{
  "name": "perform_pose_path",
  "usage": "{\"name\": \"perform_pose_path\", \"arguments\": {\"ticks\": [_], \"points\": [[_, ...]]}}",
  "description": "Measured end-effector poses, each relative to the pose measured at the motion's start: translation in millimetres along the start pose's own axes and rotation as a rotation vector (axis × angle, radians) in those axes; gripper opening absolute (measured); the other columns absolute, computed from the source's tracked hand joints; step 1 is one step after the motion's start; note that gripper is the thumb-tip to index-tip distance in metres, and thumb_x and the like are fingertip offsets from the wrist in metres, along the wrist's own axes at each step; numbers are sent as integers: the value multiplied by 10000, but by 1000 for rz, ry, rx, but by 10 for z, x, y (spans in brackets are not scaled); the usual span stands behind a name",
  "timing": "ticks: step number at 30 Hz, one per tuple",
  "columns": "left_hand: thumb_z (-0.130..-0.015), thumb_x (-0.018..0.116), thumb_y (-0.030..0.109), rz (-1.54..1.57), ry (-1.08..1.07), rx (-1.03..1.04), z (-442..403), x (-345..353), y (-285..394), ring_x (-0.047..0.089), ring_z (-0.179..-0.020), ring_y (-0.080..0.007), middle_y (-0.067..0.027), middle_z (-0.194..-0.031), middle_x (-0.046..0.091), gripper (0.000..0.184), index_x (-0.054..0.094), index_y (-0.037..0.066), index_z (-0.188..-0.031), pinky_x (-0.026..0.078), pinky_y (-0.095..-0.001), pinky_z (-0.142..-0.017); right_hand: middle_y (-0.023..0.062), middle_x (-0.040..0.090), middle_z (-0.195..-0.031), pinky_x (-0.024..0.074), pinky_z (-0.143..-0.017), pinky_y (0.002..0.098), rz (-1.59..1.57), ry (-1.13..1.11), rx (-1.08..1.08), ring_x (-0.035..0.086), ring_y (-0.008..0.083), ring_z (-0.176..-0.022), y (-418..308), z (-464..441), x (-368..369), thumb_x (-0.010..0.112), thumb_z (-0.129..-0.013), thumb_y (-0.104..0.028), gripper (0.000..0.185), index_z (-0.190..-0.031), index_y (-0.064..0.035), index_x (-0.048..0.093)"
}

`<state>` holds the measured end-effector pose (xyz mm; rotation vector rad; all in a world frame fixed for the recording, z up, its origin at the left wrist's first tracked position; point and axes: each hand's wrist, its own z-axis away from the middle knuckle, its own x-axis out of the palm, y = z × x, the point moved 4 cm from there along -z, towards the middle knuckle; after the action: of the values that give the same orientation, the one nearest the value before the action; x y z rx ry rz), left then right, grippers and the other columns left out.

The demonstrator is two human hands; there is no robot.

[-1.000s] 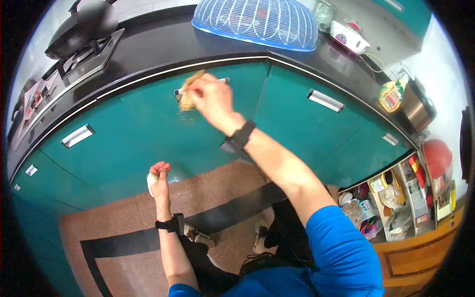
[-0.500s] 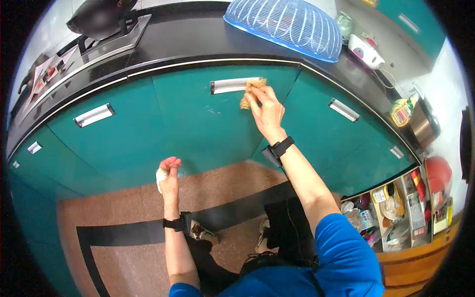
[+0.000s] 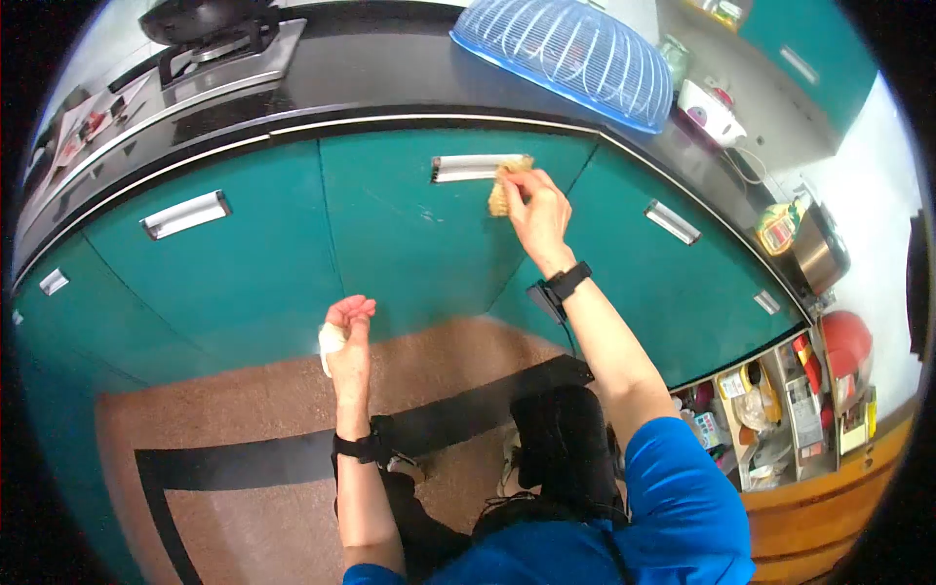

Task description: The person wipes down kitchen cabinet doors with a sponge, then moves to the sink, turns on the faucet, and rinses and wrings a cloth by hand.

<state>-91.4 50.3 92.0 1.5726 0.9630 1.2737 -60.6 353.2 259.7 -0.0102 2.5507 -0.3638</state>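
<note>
Clock positions taken from mid-view.

Green cabinet front (image 3: 409,258): 9 through 12 to 4 o'clock; work judged partway. Portion already gone over cannot be told from its surface.
Dark counter (image 3: 390,68): arcs above, 10 to 2.
Open rack (image 3: 731,421): 4 o'clock, divided; packets, bags and boxes crowd its compartments, mostly too small to identify.
Blue mesh cover (image 3: 565,63): 1 o'clock, on counter; contents, if any, not made out.
Pan (image 3: 200,19): between 10 and 11, on stove; inside not visible.
Right hand (image 3: 541,216): 1 o'clock, fingers pinched on tan cloth (image 3: 500,200), which overlaps the 3 o'clock end of a metal handle (image 3: 463,168), apparently touching.
Left hand (image 3: 349,346): 8 o'clock, fingers curled; white thing (image 3: 332,340) at its palm, gripped or wrapped, cannot tell.
Pale marks (image 3: 427,214): below handle, toward 11; judged left to do.
</note>
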Motion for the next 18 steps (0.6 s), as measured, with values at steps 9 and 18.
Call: {"name": "perform_pose_path", "arguments": {"ticks": [9,18], "points": [[-965,534,21,-3,-37,-2,-31,42,-102,643,-1045,-189,-135,-1125,686,233,583,-21,-1190,483,-325,-965,119,664,-1058,526,-752,442,-216,-58,110,675,321,-900,-700,123,265,675,-903,-167,99,-915,-76,711],[-959,519,-19,11,-15,0,-30,82,20,654,-1031,-193,-149,-1092,691,221,589,-39,-1167,496,-321,-961,124,683,-957,532,-802,405,-311,67,-46,675,310,-902,-327,37,-70,686,-902,-124,81,-933,-51,700]]}}
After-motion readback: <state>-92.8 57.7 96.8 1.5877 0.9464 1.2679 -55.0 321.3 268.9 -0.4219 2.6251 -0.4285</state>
